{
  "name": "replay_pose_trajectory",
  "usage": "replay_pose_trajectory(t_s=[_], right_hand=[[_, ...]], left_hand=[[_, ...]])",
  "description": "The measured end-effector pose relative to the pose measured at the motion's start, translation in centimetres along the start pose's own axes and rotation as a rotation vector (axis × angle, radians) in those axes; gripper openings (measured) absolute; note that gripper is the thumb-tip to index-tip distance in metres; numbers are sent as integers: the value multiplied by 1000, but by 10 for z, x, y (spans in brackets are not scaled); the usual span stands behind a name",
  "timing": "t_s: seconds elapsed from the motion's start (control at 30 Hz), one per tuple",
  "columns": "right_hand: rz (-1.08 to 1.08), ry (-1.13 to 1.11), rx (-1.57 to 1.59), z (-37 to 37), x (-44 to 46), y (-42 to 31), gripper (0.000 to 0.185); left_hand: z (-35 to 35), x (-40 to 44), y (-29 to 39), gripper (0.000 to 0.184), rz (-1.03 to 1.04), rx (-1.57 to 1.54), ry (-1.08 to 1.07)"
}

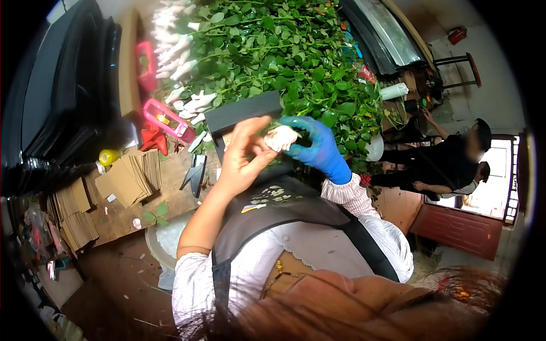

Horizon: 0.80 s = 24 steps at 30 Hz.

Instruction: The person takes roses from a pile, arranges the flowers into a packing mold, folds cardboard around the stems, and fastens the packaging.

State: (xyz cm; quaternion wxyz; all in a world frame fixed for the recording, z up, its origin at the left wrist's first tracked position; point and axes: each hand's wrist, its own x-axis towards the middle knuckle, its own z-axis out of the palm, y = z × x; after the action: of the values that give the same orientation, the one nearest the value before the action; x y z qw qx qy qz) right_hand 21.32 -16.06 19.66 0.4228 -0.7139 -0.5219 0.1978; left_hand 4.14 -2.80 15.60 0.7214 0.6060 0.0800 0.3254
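- A pale bloom (pixel 280 138), seemingly a rose though blurred, is held between the hands, above the near side of the counter (pixel 122 220).
- It is pinched by the bare left hand (pixel 243 156) and gripped from the right by the blue-gloved right hand (pixel 319 149).
- Just beyond the hands, a dark ridged block (pixel 243 111) is seen.
- Leafy stems (pixel 284 57) are heaped on the far side, with white-wrapped heads (pixel 173 51) pointed left.
- To the left, scissors (pixel 196 175), a pink tape dispenser (pixel 169 120), yellow tape (pixel 107 157) and cardboard pieces (pixel 129 179) are laid.
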Motion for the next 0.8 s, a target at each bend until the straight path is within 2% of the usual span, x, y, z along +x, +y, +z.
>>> replay_pose_trajectory(t_s=[0.07, 0.1, 0.17, 0.2, 0.3, 0.33, 0.37, 0.43, 0.5, 0.57, 0.67, 0.7, 0.77, 0.8], right_hand=[[-53, -16, 1, 4, -6, 6, 54], [-98, -3, -31, 4, -6, 8, 53], [-156, 6, -76, -1, -8, 13, 53], [-156, -5, -120, -4, -9, 11, 54], [-198, 39, -243, -12, -9, 12, 54], [-222, 63, -282, -16, -7, 11, 53], [-366, 121, -413, -31, -7, 7, 48], [-332, 332, -641, -69, -15, -5, 50], [-325, 538, -618, -114, -30, -31, 51], [-383, 756, -555, -137, -52, -40, 51], [-108, 745, -934, -157, -74, -75, 49], [-99, 756, -1138, -161, -81, -76, 48], [83, 759, -1249, -167, -90, -57, 47], [430, 599, -1117, -174, -101, -43, 47]], left_hand=[[3, 8, 2, 34, -78, -70, -123], [6, 11, -3, 26, -51, -117, -121], [11, 12, -9, 25, 15, -42, -153], [19, 8, -11, 26, -51, -125, -87], [31, 8, -24, 31, -26, -134, -24], [34, 15, -29, 40, 108, -57, -37], [33, 9, -27, 48, -66, -29, -13], [23, 10, -36, 50, -29, 199, -35], [2, 11, -38, 40, 208, 766, -169], [-18, 1, -56, 34, 212, 983, -219], [-45, -18, -77, 36, 177, 1113, -222], [-51, -19, -81, 37, 158, 1079, -231], [-55, -21, -83, 35, 97, 1061, -223], [-54, -20, -83, 34, 65, 1020, -191]])
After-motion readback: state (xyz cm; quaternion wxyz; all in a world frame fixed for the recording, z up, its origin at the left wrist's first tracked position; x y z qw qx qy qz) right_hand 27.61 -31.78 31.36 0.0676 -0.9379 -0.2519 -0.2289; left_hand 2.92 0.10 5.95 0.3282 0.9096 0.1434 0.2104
